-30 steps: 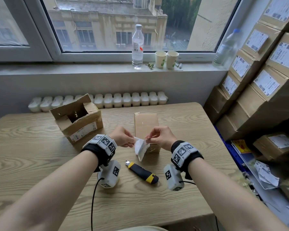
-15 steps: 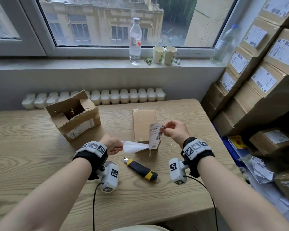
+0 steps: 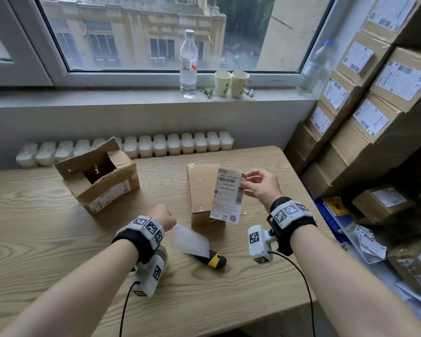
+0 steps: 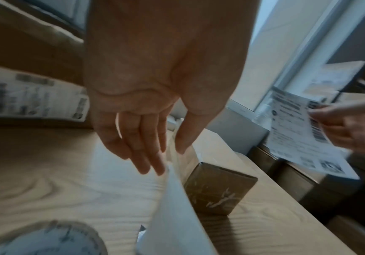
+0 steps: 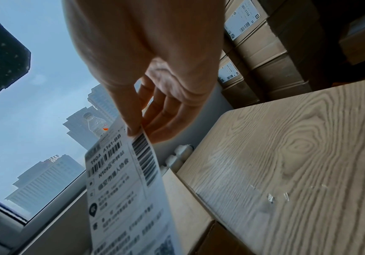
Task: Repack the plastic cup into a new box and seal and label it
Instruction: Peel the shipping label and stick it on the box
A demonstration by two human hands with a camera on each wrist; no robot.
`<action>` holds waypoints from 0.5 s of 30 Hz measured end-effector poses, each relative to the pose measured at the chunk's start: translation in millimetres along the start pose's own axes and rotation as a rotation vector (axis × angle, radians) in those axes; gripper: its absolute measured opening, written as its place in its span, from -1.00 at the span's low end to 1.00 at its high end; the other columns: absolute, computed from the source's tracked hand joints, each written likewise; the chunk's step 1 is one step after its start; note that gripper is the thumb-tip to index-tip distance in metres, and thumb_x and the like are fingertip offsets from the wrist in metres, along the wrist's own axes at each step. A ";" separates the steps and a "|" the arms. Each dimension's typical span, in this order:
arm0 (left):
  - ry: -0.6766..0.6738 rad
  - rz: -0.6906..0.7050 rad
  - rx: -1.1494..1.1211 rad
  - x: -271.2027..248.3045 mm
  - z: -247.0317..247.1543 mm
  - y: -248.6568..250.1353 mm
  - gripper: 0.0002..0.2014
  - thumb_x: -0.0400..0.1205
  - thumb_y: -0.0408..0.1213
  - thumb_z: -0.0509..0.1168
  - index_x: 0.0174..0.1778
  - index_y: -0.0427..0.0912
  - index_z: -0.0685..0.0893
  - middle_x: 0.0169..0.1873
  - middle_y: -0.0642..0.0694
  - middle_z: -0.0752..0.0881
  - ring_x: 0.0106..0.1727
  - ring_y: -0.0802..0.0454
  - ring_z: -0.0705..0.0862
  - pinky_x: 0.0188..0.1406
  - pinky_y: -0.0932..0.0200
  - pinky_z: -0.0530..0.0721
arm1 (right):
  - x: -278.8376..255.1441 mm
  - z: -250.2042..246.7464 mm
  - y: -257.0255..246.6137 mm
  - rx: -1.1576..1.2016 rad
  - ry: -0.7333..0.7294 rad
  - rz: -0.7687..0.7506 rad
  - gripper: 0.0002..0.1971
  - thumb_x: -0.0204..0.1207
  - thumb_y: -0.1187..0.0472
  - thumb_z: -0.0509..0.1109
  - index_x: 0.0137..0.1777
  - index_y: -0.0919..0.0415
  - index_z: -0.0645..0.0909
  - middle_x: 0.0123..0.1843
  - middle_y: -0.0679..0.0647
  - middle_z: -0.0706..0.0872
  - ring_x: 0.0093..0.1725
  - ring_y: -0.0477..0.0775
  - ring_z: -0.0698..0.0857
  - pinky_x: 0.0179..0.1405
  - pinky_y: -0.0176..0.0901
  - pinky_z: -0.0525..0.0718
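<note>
Cup not visible in any view; presumably inside sealed box [image 3: 203, 190] lying at counter [image 3: 46, 239] centre, flaps closed. Cannot confirm contents.

Label [image 3: 227, 195] pinched at upper right edge by right hand [image 3: 259, 187], thumb against forefinger, remaining fingers loosely curled behind. Printed face toward head camera, sheet hanging free just above and in front of box, overlapping its right side in view. Edge grip likely chosen to keep fingers off the adhesive back and to let the sheet hang flat for alignment.

Liner [image 3: 190, 240] at left hand [image 3: 164, 218]: wrist view shows fingers [image 4: 146, 155] nearly straight, thumb close beside them, white sheet running down from the fingertips. Grip very light at best; cannot tell whether pinched or already let go. Held low and to the side, probably to keep waste clear of box top.

Knife [image 3: 215, 260] on counter below liner, partly covered by it. Old box [image 3: 97, 176] open, far left, well apart. Tape roll [image 4: 44, 239] just under left wrist.

Judgement: sealing done, labelling in hand. Next move calls for squaring label to box top, one edge down first. Risk: curl or crooked contact, hard to undo.
</note>
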State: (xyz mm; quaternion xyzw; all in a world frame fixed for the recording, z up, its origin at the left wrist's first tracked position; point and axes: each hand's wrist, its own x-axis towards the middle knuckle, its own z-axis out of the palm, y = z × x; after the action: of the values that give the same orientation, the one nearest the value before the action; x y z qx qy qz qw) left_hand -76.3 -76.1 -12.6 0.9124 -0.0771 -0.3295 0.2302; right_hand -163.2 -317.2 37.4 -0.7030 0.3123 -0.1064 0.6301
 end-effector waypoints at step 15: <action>-0.069 0.259 -0.518 6.4 -6.8 63.9 -0.91 0.55 -0.44 0.37 -0.23 -0.19 0.65 -0.31 -0.05 0.70 -0.34 0.12 0.65 -0.51 0.46 0.55 | 29.9 21.7 -18.2 -0.023 -0.133 -0.013 -0.77 0.39 0.44 0.51 -0.07 0.20 0.55 0.04 0.23 0.68 0.13 0.24 0.70 0.03 0.02 0.75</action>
State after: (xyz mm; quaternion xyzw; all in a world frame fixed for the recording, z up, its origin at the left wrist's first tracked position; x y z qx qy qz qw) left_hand -66.3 -131.8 18.5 0.7940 -0.1140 -0.3368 0.4930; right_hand -122.4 -316.4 43.4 -0.7177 0.2663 -0.0599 0.6406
